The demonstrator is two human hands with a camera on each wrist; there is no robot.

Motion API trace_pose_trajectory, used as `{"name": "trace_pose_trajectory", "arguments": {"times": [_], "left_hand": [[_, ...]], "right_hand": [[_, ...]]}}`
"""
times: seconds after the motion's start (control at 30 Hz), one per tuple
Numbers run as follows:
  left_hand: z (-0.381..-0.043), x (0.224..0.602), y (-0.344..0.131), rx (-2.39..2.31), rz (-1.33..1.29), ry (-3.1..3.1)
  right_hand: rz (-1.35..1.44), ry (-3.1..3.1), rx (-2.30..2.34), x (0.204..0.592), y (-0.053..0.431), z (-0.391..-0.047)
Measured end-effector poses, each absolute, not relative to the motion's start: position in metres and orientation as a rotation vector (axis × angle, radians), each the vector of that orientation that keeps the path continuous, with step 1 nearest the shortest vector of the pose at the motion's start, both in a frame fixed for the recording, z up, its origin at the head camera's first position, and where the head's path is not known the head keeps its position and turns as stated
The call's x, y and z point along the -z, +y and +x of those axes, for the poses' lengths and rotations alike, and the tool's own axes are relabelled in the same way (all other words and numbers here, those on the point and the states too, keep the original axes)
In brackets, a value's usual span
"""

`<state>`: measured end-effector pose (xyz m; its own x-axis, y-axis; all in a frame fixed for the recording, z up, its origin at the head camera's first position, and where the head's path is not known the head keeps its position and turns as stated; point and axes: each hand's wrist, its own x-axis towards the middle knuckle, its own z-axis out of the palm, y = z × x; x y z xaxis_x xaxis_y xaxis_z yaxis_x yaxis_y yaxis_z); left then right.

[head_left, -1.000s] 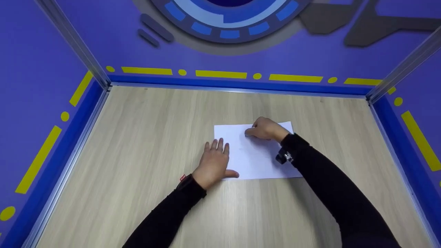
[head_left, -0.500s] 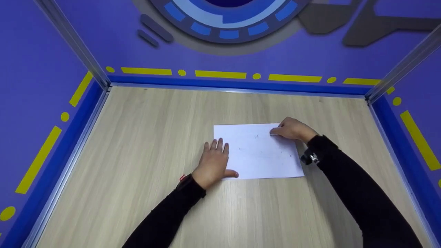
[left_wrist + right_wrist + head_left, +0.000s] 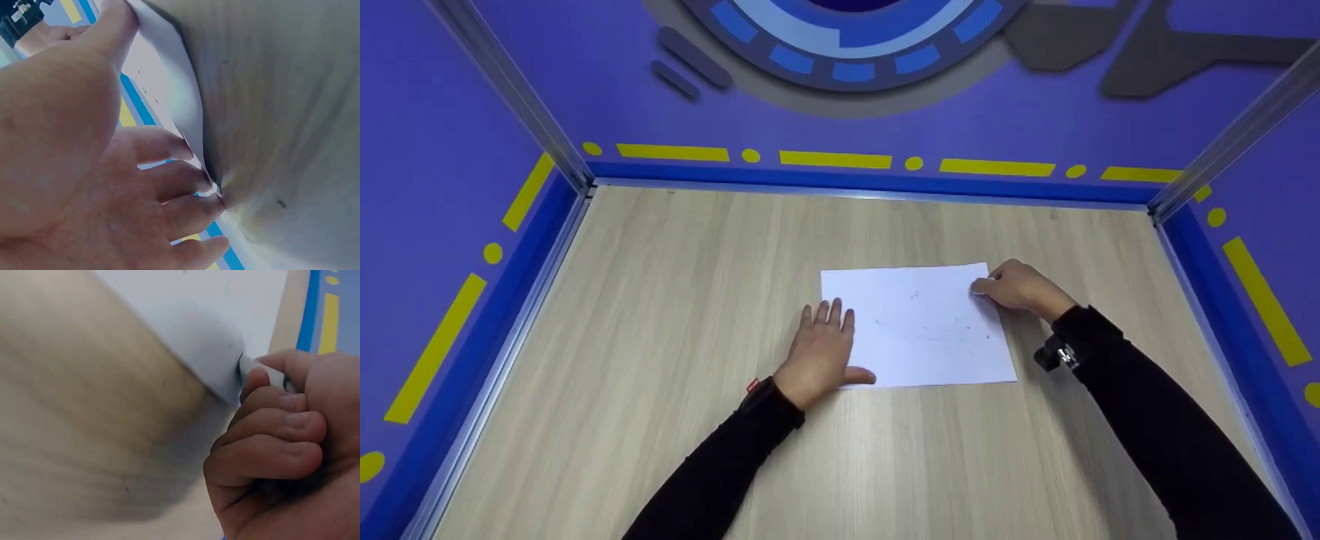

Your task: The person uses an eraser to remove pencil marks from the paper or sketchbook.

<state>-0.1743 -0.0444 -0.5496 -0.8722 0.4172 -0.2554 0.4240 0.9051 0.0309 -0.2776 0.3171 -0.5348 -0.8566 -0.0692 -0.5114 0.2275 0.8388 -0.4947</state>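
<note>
A white sheet of paper [image 3: 919, 330] lies on the wood-grain tabletop, with small dark specks scattered over it and a faint line. My left hand [image 3: 819, 352] rests on its left edge, fingers straight and spread, thumb near the lower left corner. In the left wrist view, the paper's edge [image 3: 188, 84] bows up a little between thumb and fingers. At the sheet's upper right edge is my right hand [image 3: 1020, 289], fingers curled. It pinches a small white eraser [image 3: 269, 373] with a darkened end, mostly hidden by the fingers; the head view does not show it clearly.
The wood-grain tabletop [image 3: 697, 300] runs back to a blue-purple panel [image 3: 840, 135] with yellow marks. Similar panels [image 3: 420, 187] stand at both sides, joined by metal posts [image 3: 510, 82]. A camera [image 3: 1056, 352] sits on the right wrist.
My right hand has slid rightward from the upper middle of the paper to its right edge, uncovering dark specks. The left hand has stayed in place.
</note>
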Motion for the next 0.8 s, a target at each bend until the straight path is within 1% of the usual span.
{"name": "trace_pose_trajectory", "arguments": {"times": [0.1,0.23,0.43,0.63,0.73,0.8], "left_hand": [[-0.174,0.55,-0.044,0.033,0.643,2.81],[-0.174,0.55,-0.044,0.037,0.641,2.815],[-0.176,0.55,-0.046,0.015,0.626,2.825],[-0.175,0.551,-0.048,-0.019,0.632,2.846],[-0.174,0.55,-0.047,-0.019,0.646,2.856],[-0.173,0.549,-0.045,-0.009,0.655,2.855]], "right_hand": [[0.121,2.439,0.831,0.533,0.311,-0.267],[0.018,2.418,0.816,0.531,0.289,-0.252],[-0.192,2.477,0.693,0.529,0.23,-0.235],[-0.39,2.513,0.677,0.533,0.172,-0.229],[-0.382,2.537,0.657,0.535,0.153,-0.228],[-0.327,2.559,0.636,0.537,0.146,-0.226]]}}
